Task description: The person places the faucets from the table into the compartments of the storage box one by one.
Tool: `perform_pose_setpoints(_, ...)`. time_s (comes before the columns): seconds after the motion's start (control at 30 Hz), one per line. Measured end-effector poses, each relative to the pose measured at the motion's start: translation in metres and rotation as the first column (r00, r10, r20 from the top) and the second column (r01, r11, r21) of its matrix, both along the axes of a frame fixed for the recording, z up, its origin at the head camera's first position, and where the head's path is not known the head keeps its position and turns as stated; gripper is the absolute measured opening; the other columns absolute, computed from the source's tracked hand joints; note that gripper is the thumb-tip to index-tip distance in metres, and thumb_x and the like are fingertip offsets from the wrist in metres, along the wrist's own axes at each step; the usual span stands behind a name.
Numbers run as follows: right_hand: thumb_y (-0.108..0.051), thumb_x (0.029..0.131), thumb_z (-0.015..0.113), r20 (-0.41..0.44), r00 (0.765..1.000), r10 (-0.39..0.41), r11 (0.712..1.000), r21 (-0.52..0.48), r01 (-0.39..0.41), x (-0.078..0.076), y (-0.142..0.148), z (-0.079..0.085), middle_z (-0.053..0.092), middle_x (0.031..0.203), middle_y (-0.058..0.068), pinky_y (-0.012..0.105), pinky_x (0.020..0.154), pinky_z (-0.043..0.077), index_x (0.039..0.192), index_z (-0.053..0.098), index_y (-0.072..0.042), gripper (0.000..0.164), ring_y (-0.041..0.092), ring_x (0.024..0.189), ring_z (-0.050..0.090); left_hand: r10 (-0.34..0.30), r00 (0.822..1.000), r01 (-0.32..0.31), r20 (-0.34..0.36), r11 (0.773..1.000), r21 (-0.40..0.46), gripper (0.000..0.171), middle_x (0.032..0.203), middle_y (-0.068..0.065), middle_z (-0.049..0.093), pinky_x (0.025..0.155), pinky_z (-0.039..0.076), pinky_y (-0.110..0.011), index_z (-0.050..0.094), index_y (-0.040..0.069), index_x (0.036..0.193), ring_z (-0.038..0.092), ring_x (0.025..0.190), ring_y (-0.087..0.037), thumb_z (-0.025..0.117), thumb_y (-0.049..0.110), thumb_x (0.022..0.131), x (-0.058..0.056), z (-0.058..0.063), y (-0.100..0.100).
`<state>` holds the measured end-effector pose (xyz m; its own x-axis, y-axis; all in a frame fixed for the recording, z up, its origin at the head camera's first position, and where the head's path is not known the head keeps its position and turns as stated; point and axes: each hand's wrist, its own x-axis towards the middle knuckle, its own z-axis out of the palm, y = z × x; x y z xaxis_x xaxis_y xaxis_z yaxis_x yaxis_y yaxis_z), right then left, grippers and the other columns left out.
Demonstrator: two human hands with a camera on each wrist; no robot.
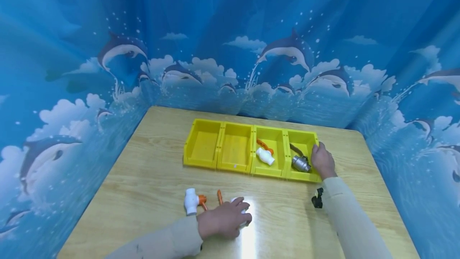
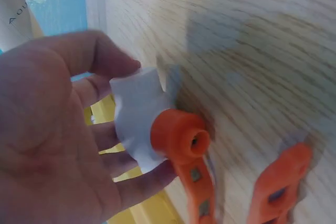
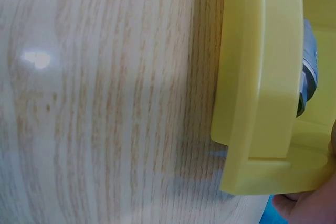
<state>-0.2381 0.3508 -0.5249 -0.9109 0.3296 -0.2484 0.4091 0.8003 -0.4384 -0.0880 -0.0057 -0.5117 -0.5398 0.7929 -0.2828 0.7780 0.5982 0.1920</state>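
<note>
My left hand (image 1: pixel 225 218) holds a white ball valve (image 2: pixel 139 114) with an orange lever handle (image 2: pixel 195 184). Its thumb lies at one end of the white body and its fingers curl behind it, close over the table. To its left lies a second white ball valve (image 1: pixel 191 202), also with an orange handle. My right hand (image 1: pixel 323 161) grips the right side wall of the yellow bin (image 1: pixel 304 176) at the end of the row. A silver metal valve (image 1: pixel 301 164) with a dark lever lies inside this bin.
Joined to it on the left are more yellow bins (image 1: pixel 235 168). One contains a white valve (image 1: pixel 265 156) with an orange handle. A small black object (image 1: pixel 318 198) lies near my right sleeve. Behind the wooden table (image 1: pixel 158 139) hangs a blue dolphin-print curtain (image 1: pixel 215 19).
</note>
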Motion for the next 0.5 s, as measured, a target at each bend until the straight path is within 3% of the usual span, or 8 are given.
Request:
perform_pose_setpoints(0.17, -0.036, 0.106, 0.008, -0.022, 1.000, 0.001, 1.000, 0.006, -0.001, -0.001, 0.001, -0.001, 0.037, 0.142, 0.034, 0.057, 0.106, 0.033, 0.150, 0.016, 0.008, 0.063, 0.048, 0.127, 0.041, -0.030, 0.998, 0.031, -0.055, 0.999, 0.019, 0.010, 0.141, -0.001, 0.047, 0.093, 0.048, -0.042, 0.059, 0.029, 0.089, 0.038, 0.135, -0.027, 0.067, 0.034, 0.086, 0.001, -0.004, -0.001)
perform_pose_setpoints(0.27, -0.036, 0.105, 0.007, -0.029, 1.000, 0.004, 1.000, 0.010, -0.003, -0.003, 0.001, -0.001, 0.037, 0.142, 0.035, 0.057, 0.106, 0.034, 0.150, 0.016, 0.008, 0.064, 0.048, 0.127, 0.041, -0.046, 0.993, 0.049, -0.107, 0.998, 0.033, 0.016, 0.137, -0.001, 0.050, 0.092, 0.047, -0.043, 0.057, 0.028, 0.081, 0.039, 0.134, -0.024, 0.066, 0.038, 0.089, 0.001, -0.007, -0.002)
perform_pose_setpoints(0.4, -0.038, 0.105, 0.006, -0.019, 1.000, -0.005, 1.000, 0.004, 0.006, -0.004, 0.001, -0.001, 0.036, 0.143, 0.034, 0.057, 0.106, 0.033, 0.151, 0.014, 0.007, 0.065, 0.048, 0.128, 0.040, -0.066, 0.986, 0.074, -0.150, 0.996, 0.050, 0.013, 0.133, 0.001, 0.053, 0.093, 0.047, -0.042, 0.060, 0.029, 0.089, 0.041, 0.132, -0.022, 0.070, 0.037, 0.086, 0.000, -0.011, -0.004)
perform_pose_setpoints(0.5, -0.038, 0.105, 0.005, -0.006, 1.000, -0.017, 1.000, -0.006, 0.017, -0.003, 0.000, -0.002, 0.035, 0.144, 0.034, 0.058, 0.107, 0.032, 0.151, 0.013, 0.007, 0.065, 0.047, 0.128, 0.040, -0.086, 0.985, 0.096, -0.149, 0.993, 0.066, 0.021, 0.133, 0.000, 0.053, 0.093, 0.047, -0.040, 0.062, 0.030, 0.098, 0.041, 0.132, -0.022, 0.075, 0.031, 0.082, -0.002, -0.012, -0.008)
